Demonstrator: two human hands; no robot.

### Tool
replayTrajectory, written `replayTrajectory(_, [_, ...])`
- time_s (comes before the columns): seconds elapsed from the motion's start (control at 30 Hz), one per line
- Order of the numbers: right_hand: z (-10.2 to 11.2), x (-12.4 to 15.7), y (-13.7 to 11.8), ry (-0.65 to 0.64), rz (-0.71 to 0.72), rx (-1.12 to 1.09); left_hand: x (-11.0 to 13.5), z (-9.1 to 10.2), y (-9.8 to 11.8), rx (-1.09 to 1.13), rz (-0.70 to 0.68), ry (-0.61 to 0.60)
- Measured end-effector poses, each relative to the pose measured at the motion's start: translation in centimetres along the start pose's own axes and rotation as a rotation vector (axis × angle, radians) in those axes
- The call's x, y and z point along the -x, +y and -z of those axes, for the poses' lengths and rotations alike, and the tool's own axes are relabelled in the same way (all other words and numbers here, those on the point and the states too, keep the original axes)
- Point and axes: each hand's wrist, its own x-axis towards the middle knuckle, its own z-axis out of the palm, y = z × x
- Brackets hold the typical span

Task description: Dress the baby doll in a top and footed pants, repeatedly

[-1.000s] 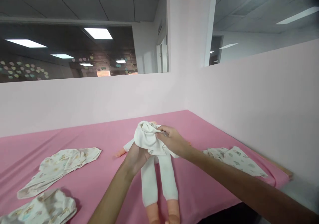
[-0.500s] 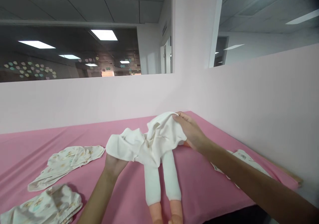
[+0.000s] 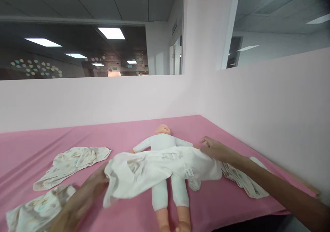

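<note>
A white baby garment [image 3: 157, 166] hangs stretched out between my two hands, its lower edge hanging loose. My left hand [image 3: 96, 182], slightly blurred, is closed on the garment's left end. At the other end my right hand [image 3: 215, 150] grips the cloth, its index finger bent; part of the grip is hidden. Beneath the garment a baby doll [image 3: 163, 129] lies on its back, dressed in a white top [image 3: 163, 142] and white leggings [image 3: 160, 194]. The doll's middle is covered by the held cloth, while its head, arms and bare lower legs show.
A pink sheet [image 3: 123, 132] covers the table. Two printed baby garments [image 3: 77, 161] lie on the left, and a folded cloth [image 3: 243, 184] lies on the right, partly behind my right forearm. A small white bundle [image 3: 194, 184] sits beside the doll's leg. Pale walls [image 3: 103, 101] border the table.
The garment, bunched up before, is now spread wide and lower. My left hand has moved left and down, my right hand right and down. The doll's head and chest have come into view.
</note>
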Motion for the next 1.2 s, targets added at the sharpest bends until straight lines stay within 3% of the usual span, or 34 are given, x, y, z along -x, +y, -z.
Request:
replayTrajectory(0.1, [-0.8, -0.9, 0.3, -0.024, 0.054, 0.185, -0.4, 1.8, -1.2, -0.203, -0.004, 0.02])
replayTrajectory(0.17, [-2.2, -1.9, -0.6, -0.077, 0.139, 0.138, -1.7, 1.4, -1.2, -0.374, -0.017, 0.056])
replayTrajectory(0.23, [-3.9, -2.9, -2.0, -0.215, 0.229, 0.075, -3.1, -0.6, -0.5, -0.509, -0.083, 0.042])
replayTrajectory(0.33, [-6.5, -4.1, -3.9, -0.334, 0.315, 0.133, -5.1, -4.7, 0.6, -0.564, -0.16, -0.109])
replayTrajectory(0.43, [-7.8, -4.5, -5.0, -0.323, 0.351, 0.209, -6.8, -7.9, 0.9, -0.605, -0.161, -0.254])
replayTrajectory(0.57, [-7.3, -4.0, -5.1, -0.3, 0.395, 0.25, -7.7, -9.1, 1.0, -0.74, -0.139, -0.28])
replayTrajectory(0.67, [-6.0, -2.9, -4.8, -0.287, 0.426, 0.256, -6.1, -8.9, 2.2, -0.696, -0.16, -0.182])
replayTrajectory(0.77, [-4.6, -1.2, -5.2, -0.324, 0.45, 0.197, -2.8, -8.1, 4.1, -0.611, -0.232, -0.146])
replayTrajectory(0.87, [-3.3, 1.1, -6.4, -0.408, 0.466, 0.056, 0.9, -6.9, 5.9, -0.607, -0.244, -0.146])
replayTrajectory(0.97, [-2.3, 3.4, -8.2, -0.47, 0.509, -0.053, 4.3, -5.6, 7.4, -0.649, -0.269, -0.046])
replayTrajectory(1.07, [-1.6, 5.7, -9.6, -0.46, 0.57, 0.013, 7.0, -4.5, 8.4, -0.655, -0.223, 0.045])
replayTrajectory(1.2, [-1.4, 8.4, -10.5, -0.38, 0.662, 0.182, 9.6, -3.5, 8.8, -0.7, -0.168, 0.046])
